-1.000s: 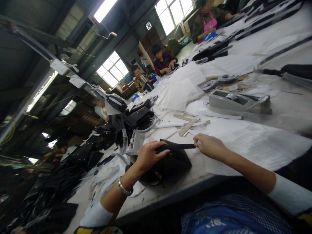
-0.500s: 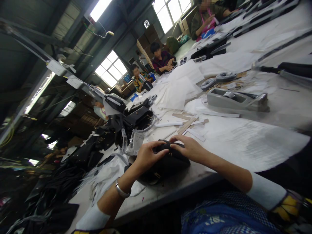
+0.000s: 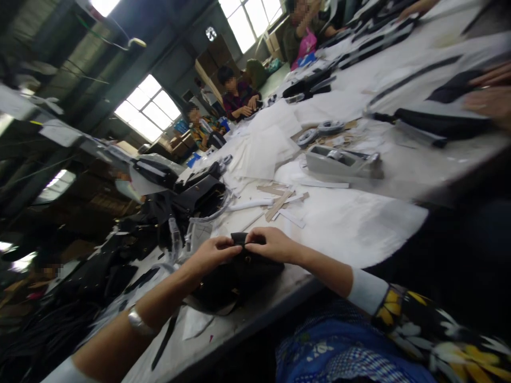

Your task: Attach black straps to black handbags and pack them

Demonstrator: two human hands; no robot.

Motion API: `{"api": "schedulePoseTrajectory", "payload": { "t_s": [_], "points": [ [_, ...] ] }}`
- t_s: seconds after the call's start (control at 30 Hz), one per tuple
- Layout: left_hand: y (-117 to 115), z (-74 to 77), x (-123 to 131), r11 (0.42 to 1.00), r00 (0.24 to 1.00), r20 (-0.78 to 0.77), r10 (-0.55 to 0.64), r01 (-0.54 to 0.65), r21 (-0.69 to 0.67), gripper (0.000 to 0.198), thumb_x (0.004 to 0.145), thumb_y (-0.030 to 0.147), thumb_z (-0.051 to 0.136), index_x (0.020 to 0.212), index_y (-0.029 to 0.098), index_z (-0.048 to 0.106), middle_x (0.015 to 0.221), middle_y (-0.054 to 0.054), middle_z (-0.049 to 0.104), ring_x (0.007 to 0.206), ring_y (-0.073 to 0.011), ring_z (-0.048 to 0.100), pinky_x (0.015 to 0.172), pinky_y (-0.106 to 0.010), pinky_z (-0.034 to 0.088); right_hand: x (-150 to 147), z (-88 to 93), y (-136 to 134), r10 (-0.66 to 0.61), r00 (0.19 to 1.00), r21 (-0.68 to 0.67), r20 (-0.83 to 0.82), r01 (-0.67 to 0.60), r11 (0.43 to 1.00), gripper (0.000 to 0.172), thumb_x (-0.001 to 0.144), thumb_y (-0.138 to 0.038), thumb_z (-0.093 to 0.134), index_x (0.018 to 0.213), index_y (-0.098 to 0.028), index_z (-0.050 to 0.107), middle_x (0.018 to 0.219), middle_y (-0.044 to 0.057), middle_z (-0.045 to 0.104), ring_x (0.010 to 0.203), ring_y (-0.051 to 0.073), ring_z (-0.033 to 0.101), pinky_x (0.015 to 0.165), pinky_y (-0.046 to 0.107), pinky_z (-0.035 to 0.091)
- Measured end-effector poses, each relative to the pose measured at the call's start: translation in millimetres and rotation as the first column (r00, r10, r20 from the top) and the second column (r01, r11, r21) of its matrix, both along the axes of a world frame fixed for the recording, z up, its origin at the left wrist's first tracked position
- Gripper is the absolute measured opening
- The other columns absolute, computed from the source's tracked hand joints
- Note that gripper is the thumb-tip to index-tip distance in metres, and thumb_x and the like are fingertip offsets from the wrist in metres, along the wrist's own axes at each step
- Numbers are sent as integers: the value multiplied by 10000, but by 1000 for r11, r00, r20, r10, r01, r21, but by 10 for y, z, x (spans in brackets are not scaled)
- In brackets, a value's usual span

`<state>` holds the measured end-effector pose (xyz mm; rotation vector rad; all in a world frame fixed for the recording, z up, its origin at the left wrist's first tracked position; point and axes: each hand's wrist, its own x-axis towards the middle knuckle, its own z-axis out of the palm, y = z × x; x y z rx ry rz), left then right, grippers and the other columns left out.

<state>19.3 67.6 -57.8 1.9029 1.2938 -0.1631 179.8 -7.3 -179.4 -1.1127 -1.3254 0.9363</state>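
A black handbag [image 3: 261, 271] with small gold-coloured metal fittings rests near the front edge of the worktable. My left hand [image 3: 211, 254] is closed at the bag's top edge, thumb and fingers pinching the black material. Close beside it, my right hand [image 3: 273, 244] also pinches that edge, with its fingertips nearly meeting those of the left. A short black flap [image 3: 238, 237] sticks up behind the fingertips. What lies under the fingers is partly hidden. A narrow black strap [image 3: 164, 343] hangs down on the left of the bag.
A grey tape dispenser [image 3: 339, 164] stands on white sheets beyond my right hand. Cardboard strips [image 3: 278, 205] lie ahead of the bag. Black bags [image 3: 203, 197] are heaped to the left. A co-worker's hands [image 3: 493, 93] touch black pieces at the far right.
The view has swung right, so the scene sits further left. My fingertips have drawn closer together on the bag's edge. A co-worker's hands have come into view at the right.
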Motion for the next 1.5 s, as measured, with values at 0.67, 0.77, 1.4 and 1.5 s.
{"api": "schedulePoseTrajectory", "payload": {
  "t_s": [0.67, 0.77, 1.4, 1.5],
  "points": [
    [-263, -15, 1, 993, 996, 68, 59, -65, 99, 305, 682, 376, 704, 843, 127, 632, 806, -39, 661, 772, -188, 617, 700, -274, 454, -110, -119, -167, -40, 987, -59, -159, 31, 998, 150, 814, -336, 680, 867, -196, 685, 848, 10, 713, 797, 182, 643, 745, 287, 465],
    [-294, -64, 6, 985, 996, 71, 59, -70, 156, 246, 692, 338, 685, 808, 137, 606, 748, -15, 622, 721, -166, 586, 653, -258, 427, -125, -87, -192, -61, 989, -75, -132, 52, 996, 131, 815, -324, 677, 856, -200, 674, 831, 1, 705, 793, 179, 636, 745, 288, 454],
    [-310, -128, -31, 987, 996, 88, 31, -44, 153, 233, 718, 321, 697, 816, 151, 572, 767, -9, 616, 734, -158, 584, 658, -252, 428, -187, -213, -221, -100, 970, -133, -222, 71, 989, 147, 814, -338, 687, 829, -193, 669, 807, 7, 701, 769, 175, 632, 724, 287, 456],
    [-316, -126, -29, 990, 992, 100, 81, -92, 106, 277, 714, 355, 717, 839, 155, 572, 794, -14, 631, 748, -163, 594, 666, -255, 434, -156, -227, -206, -73, 967, -160, -244, 34, 986, 192, 789, -373, 716, 800, -189, 661, 789, 8, 699, 762, 177, 633, 712, 284, 460]
  ]
}}
